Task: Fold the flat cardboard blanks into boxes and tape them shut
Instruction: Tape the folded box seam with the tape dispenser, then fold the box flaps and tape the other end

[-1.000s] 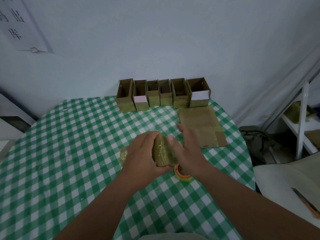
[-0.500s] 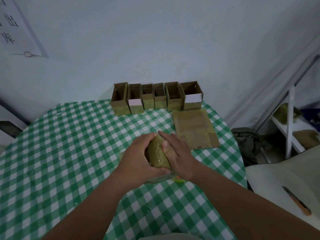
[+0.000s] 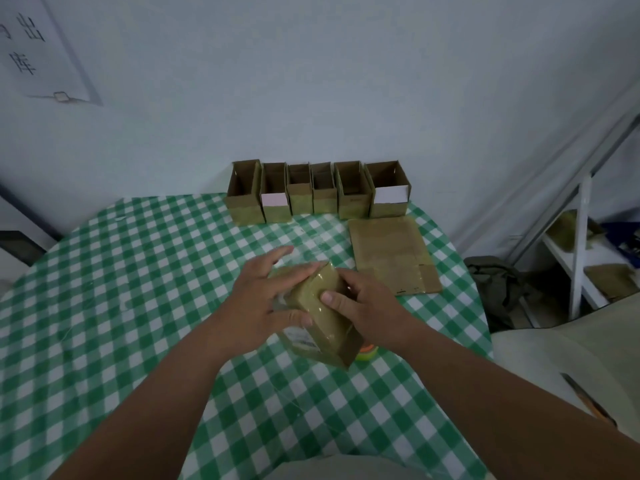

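Observation:
A small brown cardboard box (image 3: 323, 317), glossy with tape, is held tilted just above the middle of the table. My left hand (image 3: 263, 303) grips its left side, fingers spread over the top and thumb on the near face. My right hand (image 3: 363, 306) grips its right side, thumb pressing on the top face. A roll of tape (image 3: 367, 353) with an orange core peeks out from under the box. A stack of flat cardboard blanks (image 3: 391, 258) lies to the right, beyond my right hand.
Several open folded boxes (image 3: 318, 192) stand in a row at the table's far edge against the wall. The green checked tablecloth (image 3: 121, 289) covers the round table. A white shelf (image 3: 581, 258) stands to the right, and a knife (image 3: 588, 400) lies on a surface at the lower right.
Both hands have turned the box, so more of its top and near face shows. My left fingers have spread out over the top; the tape roll shows again under the box.

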